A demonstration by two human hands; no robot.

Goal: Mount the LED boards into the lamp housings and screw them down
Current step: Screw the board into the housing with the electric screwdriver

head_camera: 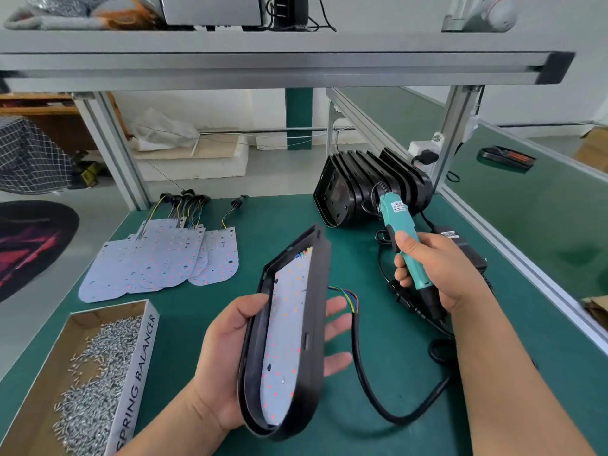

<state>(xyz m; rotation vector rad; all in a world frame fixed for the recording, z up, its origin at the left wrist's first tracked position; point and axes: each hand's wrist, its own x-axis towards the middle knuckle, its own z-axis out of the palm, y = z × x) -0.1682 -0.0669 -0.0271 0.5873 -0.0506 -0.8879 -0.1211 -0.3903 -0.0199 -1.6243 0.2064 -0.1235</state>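
Screw box (141, 373) partly beyond bottom edge

left hand (227, 353) holds housing (316, 327) with board (286, 340), tilted | right hand (437, 271) grips screwdriver (399, 235) | screws (95, 383) near left | boards (164, 258) far left

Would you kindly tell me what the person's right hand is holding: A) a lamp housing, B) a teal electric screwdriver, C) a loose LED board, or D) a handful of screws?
B: the right hand grips the teal electric screwdriver, while the left hand holds the lamp housing.

screw box (138, 373) front left, led boards (158, 261) behind it — housings (378, 182) stacked far right (by the post (450, 136)).
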